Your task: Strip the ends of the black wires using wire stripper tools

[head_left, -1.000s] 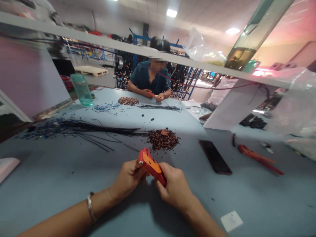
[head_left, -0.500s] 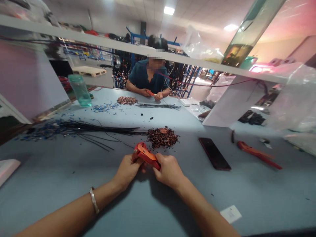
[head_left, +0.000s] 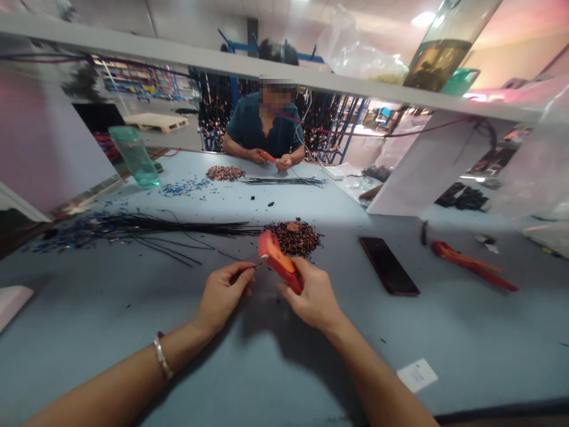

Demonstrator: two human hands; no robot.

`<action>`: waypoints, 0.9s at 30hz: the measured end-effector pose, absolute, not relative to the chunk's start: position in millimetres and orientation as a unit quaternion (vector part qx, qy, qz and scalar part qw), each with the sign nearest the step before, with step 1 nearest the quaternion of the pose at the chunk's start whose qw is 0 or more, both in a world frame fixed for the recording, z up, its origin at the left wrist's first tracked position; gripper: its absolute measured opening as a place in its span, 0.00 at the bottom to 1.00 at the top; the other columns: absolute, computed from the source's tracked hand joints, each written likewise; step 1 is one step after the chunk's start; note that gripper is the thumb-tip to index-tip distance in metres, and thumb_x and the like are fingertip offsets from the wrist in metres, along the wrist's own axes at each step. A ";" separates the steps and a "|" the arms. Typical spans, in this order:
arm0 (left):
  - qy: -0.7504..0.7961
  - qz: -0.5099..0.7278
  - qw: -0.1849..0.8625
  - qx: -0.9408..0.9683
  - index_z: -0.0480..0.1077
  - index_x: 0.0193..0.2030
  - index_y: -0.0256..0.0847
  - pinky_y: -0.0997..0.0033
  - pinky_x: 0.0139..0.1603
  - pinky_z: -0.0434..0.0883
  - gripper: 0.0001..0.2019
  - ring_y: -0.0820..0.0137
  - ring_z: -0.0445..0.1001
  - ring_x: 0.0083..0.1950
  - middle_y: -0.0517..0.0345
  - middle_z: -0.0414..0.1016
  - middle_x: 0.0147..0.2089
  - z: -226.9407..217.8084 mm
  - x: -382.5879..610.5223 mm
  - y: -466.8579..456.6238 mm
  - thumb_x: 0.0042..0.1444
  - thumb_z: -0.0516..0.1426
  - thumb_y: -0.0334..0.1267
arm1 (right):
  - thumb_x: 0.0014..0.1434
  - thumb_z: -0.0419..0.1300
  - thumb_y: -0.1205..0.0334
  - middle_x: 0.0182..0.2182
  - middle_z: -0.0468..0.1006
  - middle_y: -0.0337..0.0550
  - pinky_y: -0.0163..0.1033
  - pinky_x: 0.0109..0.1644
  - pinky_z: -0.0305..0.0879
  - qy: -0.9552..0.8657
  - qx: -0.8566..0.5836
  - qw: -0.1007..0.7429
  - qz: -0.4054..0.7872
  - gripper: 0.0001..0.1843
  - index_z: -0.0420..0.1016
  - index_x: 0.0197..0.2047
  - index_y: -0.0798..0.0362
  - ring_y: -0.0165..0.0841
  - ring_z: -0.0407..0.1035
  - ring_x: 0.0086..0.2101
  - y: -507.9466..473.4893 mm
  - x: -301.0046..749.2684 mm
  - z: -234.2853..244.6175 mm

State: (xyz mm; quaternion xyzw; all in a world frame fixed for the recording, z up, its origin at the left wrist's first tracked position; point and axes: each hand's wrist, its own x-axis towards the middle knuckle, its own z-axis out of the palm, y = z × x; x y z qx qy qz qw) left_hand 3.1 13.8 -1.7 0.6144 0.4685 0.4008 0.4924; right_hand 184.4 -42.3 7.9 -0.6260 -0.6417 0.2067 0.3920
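Red-and-orange plier-like tool [head_left: 279, 258], presumably stiff, light and best held by its handles, sat in the right hand's [head_left: 316, 293] wrapped grip, nearside of the copper-and-black clippings heap [head_left: 302, 238], while the left hand [head_left: 222, 293] pinched a thin, probably springy dark wire [head_left: 256, 266].

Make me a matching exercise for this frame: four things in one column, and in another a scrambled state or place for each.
1. Left hand
2. Right hand
3. Phone
4. Green bottle

A. lying flat, screen dark
B. holding a red-and-orange tool
C. standing beyond the black wires, at left
D. pinching a thin dark piece

Pairs: 1-D; 2-B; 3-A; 4-C
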 end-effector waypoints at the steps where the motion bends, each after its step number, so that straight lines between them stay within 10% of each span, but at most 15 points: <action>1: 0.479 0.405 0.483 0.611 0.78 0.35 0.38 0.74 0.25 0.68 0.12 0.71 0.70 0.23 0.61 0.75 0.23 -2.2 1.9 14.7 0.51 0.61 0.44 | 0.51 0.60 0.58 0.29 0.73 0.40 0.40 0.38 0.62 -0.617 -0.623 0.420 0.234 0.12 0.70 0.39 0.52 0.36 0.66 0.30 -43.8 189.4 9.2; 11: 0.457 0.432 0.382 0.677 0.80 0.33 0.41 0.71 0.35 0.71 0.07 0.66 0.75 0.36 0.56 0.78 0.35 -5.5 -1.9 18.3 0.50 0.61 0.39 | 0.54 0.53 0.51 0.32 0.75 0.47 0.47 0.36 0.74 -0.428 -0.542 0.567 0.449 0.19 0.66 0.44 0.55 0.39 0.73 0.30 -40.2 209.4 -2.1; 20: 0.440 0.425 0.422 0.669 0.79 0.32 0.39 0.72 0.32 0.69 0.10 0.69 0.71 0.29 0.58 0.76 0.28 -2.6 -0.4 15.2 0.53 0.60 0.42 | 0.49 0.61 0.59 0.27 0.74 0.39 0.40 0.35 0.61 -0.584 -0.648 0.387 0.300 0.13 0.74 0.38 0.53 0.35 0.66 0.29 -53.6 206.2 19.6; 27: 0.489 0.457 0.383 0.637 0.79 0.34 0.36 0.74 0.27 0.69 0.14 0.70 0.71 0.24 0.57 0.78 0.26 -6.8 -2.2 21.1 0.55 0.57 0.44 | 0.47 0.63 0.65 0.39 0.78 0.53 0.46 0.39 0.60 -0.683 -0.673 0.241 0.150 0.21 0.74 0.47 0.56 0.48 0.71 0.37 -54.0 197.7 1.0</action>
